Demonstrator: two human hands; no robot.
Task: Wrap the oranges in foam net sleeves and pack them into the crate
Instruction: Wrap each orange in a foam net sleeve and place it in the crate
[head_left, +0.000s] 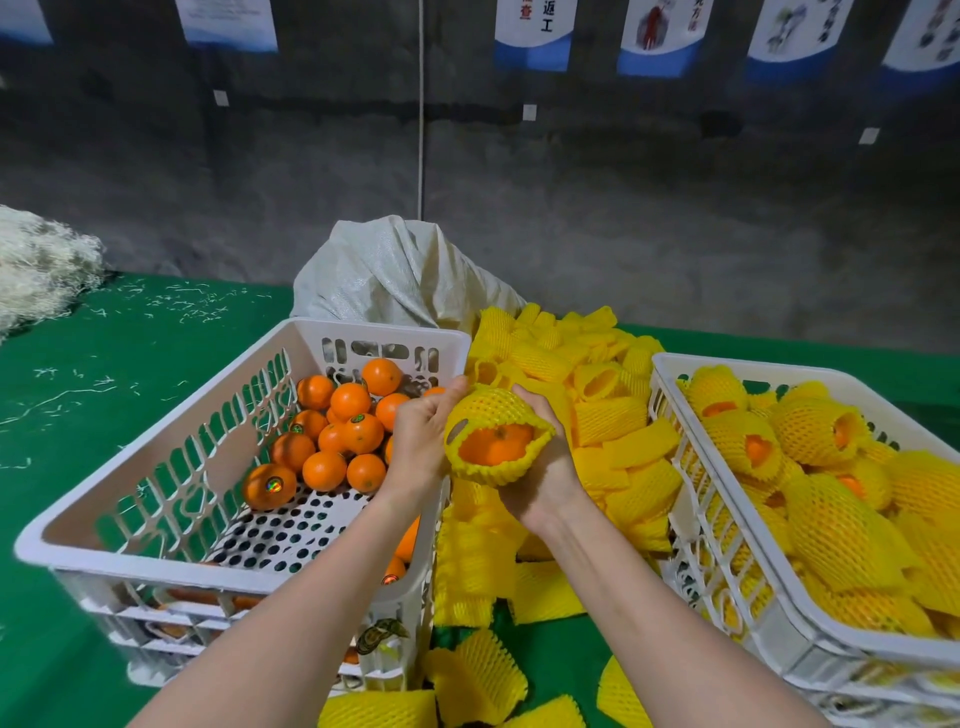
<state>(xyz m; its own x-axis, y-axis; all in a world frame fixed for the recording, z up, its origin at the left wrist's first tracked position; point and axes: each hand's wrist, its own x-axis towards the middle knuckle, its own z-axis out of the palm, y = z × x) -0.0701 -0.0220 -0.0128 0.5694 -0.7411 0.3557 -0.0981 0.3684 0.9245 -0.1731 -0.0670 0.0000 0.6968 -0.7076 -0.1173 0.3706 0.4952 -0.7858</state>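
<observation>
My left hand (423, 441) and right hand (540, 467) both grip one orange (493, 444), tucked inside a yellow net sleeve (488, 410). It sits between the two crates. Next I think I put it in the right crate (675, 379).

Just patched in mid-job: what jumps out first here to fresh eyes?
Dead centre, the left hand and right hand hold an orange half-sunk in a yellow foam net sleeve. To the left sits a white crate of bare oranges; to the right, a second crate heaped with sleeved fruit, a pile of empty sleeves between them.
</observation>
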